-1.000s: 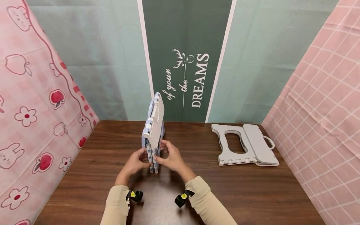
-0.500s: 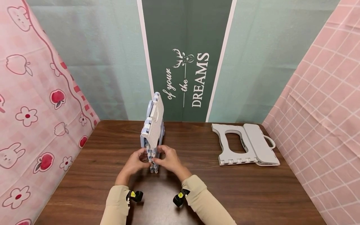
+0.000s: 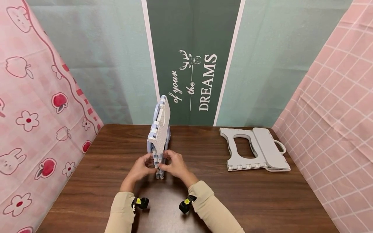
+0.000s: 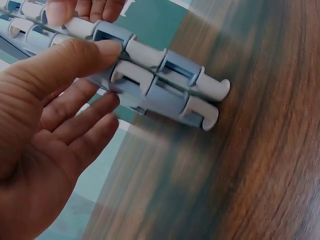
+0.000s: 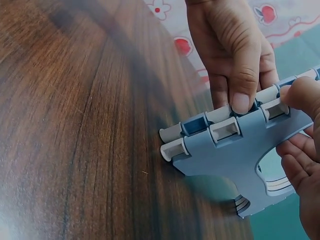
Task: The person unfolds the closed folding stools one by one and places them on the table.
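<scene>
Head looks down; close wrist views share stool (image 3: 159, 137)

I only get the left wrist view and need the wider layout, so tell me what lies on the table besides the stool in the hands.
Observer: An off-white folding stool lies on the table, to the right of the held stool.
Operator: Describe the held stool's upper part.
Observer: The head view shows a pale panel on its right side.
Operator: Now its side by the right hand.
Observer: The right wrist view shows a blue side panel with curved edges.
</scene>
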`<state>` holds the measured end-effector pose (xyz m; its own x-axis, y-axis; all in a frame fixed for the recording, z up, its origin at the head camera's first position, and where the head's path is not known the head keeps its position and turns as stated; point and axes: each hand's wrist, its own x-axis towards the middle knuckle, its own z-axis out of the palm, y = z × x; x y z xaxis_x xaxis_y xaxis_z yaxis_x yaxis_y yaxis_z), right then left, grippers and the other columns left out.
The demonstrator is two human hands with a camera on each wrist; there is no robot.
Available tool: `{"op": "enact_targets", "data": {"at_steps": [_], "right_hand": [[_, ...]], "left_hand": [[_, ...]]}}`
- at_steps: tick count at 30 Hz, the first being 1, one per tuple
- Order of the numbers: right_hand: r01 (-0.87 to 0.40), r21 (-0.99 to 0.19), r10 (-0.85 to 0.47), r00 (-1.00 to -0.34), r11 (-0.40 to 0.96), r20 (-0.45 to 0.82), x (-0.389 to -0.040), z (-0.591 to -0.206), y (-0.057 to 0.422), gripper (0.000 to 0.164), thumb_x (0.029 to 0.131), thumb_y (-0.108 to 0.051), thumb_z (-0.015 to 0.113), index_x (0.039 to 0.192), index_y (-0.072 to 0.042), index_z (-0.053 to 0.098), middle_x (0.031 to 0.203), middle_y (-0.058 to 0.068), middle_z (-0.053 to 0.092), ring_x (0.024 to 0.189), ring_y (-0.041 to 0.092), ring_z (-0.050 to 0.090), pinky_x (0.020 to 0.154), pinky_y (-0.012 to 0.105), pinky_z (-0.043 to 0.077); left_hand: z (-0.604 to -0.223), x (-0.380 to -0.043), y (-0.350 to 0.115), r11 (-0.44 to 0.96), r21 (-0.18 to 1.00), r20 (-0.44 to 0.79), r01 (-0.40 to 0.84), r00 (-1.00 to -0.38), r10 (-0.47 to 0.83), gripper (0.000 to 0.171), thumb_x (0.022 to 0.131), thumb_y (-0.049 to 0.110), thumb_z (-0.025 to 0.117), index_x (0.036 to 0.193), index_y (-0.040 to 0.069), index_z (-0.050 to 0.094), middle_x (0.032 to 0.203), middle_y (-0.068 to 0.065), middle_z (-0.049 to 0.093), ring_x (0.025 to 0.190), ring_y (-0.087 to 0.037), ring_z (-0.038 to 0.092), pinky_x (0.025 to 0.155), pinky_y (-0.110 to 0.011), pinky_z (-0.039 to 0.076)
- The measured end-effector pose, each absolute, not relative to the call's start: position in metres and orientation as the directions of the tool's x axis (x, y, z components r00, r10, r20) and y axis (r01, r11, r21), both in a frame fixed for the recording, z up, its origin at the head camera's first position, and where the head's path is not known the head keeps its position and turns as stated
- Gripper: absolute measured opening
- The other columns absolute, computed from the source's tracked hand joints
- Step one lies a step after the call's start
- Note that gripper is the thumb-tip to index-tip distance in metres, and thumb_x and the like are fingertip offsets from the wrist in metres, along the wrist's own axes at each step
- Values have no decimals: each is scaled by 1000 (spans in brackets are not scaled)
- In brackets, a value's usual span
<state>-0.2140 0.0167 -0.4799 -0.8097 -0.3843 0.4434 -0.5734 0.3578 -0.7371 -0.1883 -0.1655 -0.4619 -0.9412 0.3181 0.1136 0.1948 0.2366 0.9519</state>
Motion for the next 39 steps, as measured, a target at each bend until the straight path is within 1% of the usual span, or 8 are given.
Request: {"op": "enact_targets", "data": {"at_steps": [5, 10, 12, 15, 20, 30, 36, 39], "right_hand": [[-582, -705, -395, -807, 405, 439, -215, -479, 20, 33, 70, -14, 79, 94, -1, 59, 88, 11, 62, 83, 30, 62, 73, 36, 50], [-596, -670, -403, -800, 442, 445, -214, -479, 22, 33, 70, -16, 78, 92, -4, 57, 86, 11, 61, 80, 28, 61, 70, 27, 48], [-603, -663, -403, -795, 445, 453, -214, -478, 22, 33, 70, -16, 78, 92, -4, 57, 86, 11, 61, 80, 27, 61, 70, 26, 48], [-611, -653, -400, -790, 448, 465, -214, -477, 22, 33, 69, -16, 77, 91, -5, 55, 85, 11, 60, 79, 27, 60, 68, 26, 47], [-610, -650, -398, -791, 454, 464, -214, -478, 22, 33, 68, -16, 76, 89, -5, 54, 85, 12, 60, 76, 28, 59, 66, 25, 46], [-590, -668, -410, -803, 453, 432, -214, -480, 25, 34, 68, -14, 75, 94, -5, 54, 87, 10, 59, 81, 24, 59, 69, 26, 47], [-604, -649, -432, -793, 462, 430, -215, -478, 27, 29, 68, -15, 74, 90, -5, 56, 87, 9, 59, 81, 23, 58, 68, 24, 47], [-600, -657, -435, -794, 456, 424, -216, -478, 28, 29, 68, -14, 74, 89, -5, 56, 87, 10, 59, 80, 25, 59, 68, 27, 48]], "left_hand": [[-459, -187, -163, 288, 935, 123, 208, -950, 286, 46, 69, -15, 69, 112, -14, 53, 101, -22, 60, 101, -41, 56, 89, -50, 42], [-457, -185, -162, 307, 932, 116, 192, -962, 248, 47, 67, -16, 69, 112, -14, 53, 101, -22, 60, 101, -41, 56, 91, -50, 41], [-456, -184, -163, 315, 930, 118, 190, -965, 234, 48, 66, -17, 68, 112, -14, 53, 101, -23, 60, 101, -41, 56, 91, -50, 40], [-455, -182, -165, 323, 926, 125, 193, -968, 220, 49, 66, -17, 68, 112, -14, 53, 100, -23, 60, 100, -41, 56, 90, -50, 41], [-456, -182, -170, 325, 926, 126, 191, -969, 211, 43, 66, -17, 68, 107, -12, 55, 96, -21, 60, 97, -38, 57, 89, -49, 42], [-459, -179, -176, 324, 929, 121, 180, -973, 194, 42, 65, -18, 67, 105, -12, 55, 96, -20, 60, 96, -37, 57, 90, -48, 42], [-458, -176, -180, 329, 926, 131, 184, -975, 177, 39, 65, -18, 67, 102, -11, 55, 95, -20, 60, 94, -36, 57, 89, -48, 42], [-459, -175, -183, 327, 925, 143, 193, -975, 171, 39, 65, -18, 66, 102, -11, 55, 94, -21, 60, 94, -36, 57, 89, -49, 42]]}}
